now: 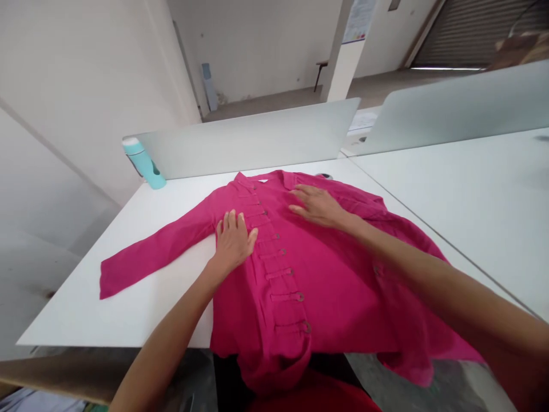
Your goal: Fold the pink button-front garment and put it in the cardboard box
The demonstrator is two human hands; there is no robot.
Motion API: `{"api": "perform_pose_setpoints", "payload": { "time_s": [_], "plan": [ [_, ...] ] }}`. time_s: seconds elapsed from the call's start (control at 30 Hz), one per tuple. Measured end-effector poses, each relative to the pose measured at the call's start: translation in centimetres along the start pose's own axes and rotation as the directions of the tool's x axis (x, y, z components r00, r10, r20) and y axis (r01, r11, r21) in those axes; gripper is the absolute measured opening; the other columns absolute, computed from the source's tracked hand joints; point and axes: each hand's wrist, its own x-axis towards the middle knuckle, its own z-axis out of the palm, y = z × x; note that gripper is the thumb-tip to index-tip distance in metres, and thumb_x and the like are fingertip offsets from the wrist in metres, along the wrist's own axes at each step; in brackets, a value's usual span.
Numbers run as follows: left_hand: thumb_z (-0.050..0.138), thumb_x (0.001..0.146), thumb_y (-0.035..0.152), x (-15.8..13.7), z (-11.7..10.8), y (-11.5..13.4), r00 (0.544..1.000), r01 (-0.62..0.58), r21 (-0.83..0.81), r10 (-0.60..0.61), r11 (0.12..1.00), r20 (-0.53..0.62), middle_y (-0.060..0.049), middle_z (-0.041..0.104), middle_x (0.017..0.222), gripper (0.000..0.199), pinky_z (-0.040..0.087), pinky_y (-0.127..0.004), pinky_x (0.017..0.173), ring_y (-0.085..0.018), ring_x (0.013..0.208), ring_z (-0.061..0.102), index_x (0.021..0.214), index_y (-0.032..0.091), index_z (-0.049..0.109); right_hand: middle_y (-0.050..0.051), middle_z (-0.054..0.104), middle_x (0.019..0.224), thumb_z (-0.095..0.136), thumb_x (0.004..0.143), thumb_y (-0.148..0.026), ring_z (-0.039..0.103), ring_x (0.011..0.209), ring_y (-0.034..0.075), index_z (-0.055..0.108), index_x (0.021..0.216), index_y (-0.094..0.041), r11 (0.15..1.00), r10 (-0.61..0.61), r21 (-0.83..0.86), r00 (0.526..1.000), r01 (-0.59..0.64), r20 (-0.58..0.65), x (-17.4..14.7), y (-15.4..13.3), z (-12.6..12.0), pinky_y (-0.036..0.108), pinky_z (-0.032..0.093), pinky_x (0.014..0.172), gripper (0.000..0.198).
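A bright pink long-sleeved shirt [334,274] lies spread on the white table, collar toward the back, its lower hem hanging over the near edge. One sleeve stretches out to the left; the other runs down the right side, partly behind my right forearm. A row of tabs with buttons or rings goes down its front. My left hand [234,240] rests on the left chest of the shirt, fingers extended. Near the collar on the right, my right hand [317,205] is at the fabric with fingers stretched, holding nothing.
A turquoise bottle [144,164] stands at the table's back left corner. Frosted partitions [253,140] line the back edge. A seam separates a second white table [480,189] on the right. Under the near left edge is a brown shelf [64,375] with cloth.
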Motion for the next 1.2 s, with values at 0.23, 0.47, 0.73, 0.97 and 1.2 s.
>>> {"api": "perform_pose_setpoints", "payload": {
  "time_s": [0.23, 0.47, 0.73, 0.97, 1.2],
  "plan": [
    [0.031, 0.102, 0.067, 2.8, 3.5, -2.4, 0.989, 0.142, 0.105, -0.146, 0.984, 0.036, -0.029, 0.028, 0.169, 0.083, 0.022, -0.072, 0.124, -0.049, 0.159, 0.022, 0.164, 0.013, 0.035, 0.018, 0.043, 0.162, 0.037, 0.102, -0.062, 0.037, 0.15, 0.04, 0.048, 0.158, -0.021, 0.98, 0.167, -0.115, 0.986, -0.164, 0.013, -6.5, 6.2, 3.5, 0.063, 0.034, 0.118, 0.071],
    [0.028, 0.101, 0.069, 3.8, 3.8, -4.6, 0.997, 0.055, 0.144, -0.062, 0.988, 0.042, -0.025, 0.03, 0.17, 0.081, 0.022, -0.07, 0.124, -0.046, 0.158, 0.026, 0.165, 0.019, 0.036, 0.019, 0.043, 0.161, 0.028, 0.104, -0.063, 0.037, 0.15, 0.04, 0.049, 0.158, -0.019, 0.966, 0.203, -0.152, 0.978, -0.208, -0.043, -6.7, 4.2, 4.6, 0.062, 0.034, 0.117, 0.073],
    [0.03, 0.102, 0.068, 6.3, 3.8, -7.3, 0.998, -0.031, 0.168, 0.022, 0.985, 0.058, -0.024, 0.029, 0.17, 0.079, 0.025, -0.069, 0.123, -0.044, 0.158, 0.027, 0.165, 0.021, 0.035, 0.021, 0.045, 0.159, 0.029, 0.104, -0.064, 0.038, 0.148, 0.042, 0.051, 0.156, -0.017, 0.935, 0.303, -0.174, 0.951, -0.308, -0.055, -6.1, 1.3, 4.6, 0.062, 0.037, 0.115, 0.074],
    [0.031, 0.102, 0.069, 7.4, 3.7, -8.3, 0.997, -0.05, 0.149, 0.039, 0.988, 0.07, -0.024, 0.029, 0.171, 0.079, 0.025, -0.07, 0.122, -0.045, 0.158, 0.026, 0.165, 0.021, 0.035, 0.021, 0.044, 0.159, 0.027, 0.103, -0.065, 0.037, 0.148, 0.042, 0.051, 0.157, -0.017, 0.923, 0.342, -0.173, 0.939, -0.343, -0.035, -5.1, 0.8, 4.8, 0.063, 0.037, 0.115, 0.075],
    [0.03, 0.103, 0.067, 7.3, 3.6, -8.1, 0.998, -0.05, 0.165, 0.042, 0.985, 0.052, -0.023, 0.03, 0.17, 0.077, 0.027, -0.069, 0.122, -0.044, 0.158, 0.028, 0.164, 0.02, 0.036, 0.02, 0.037, 0.164, 0.028, 0.105, -0.062, 0.031, 0.152, 0.041, 0.043, 0.162, -0.017, 0.904, 0.396, -0.196, 0.917, -0.38, 0.047, -3.8, 0.6, 4.1, 0.061, 0.031, 0.12, 0.074]
  ]
}}
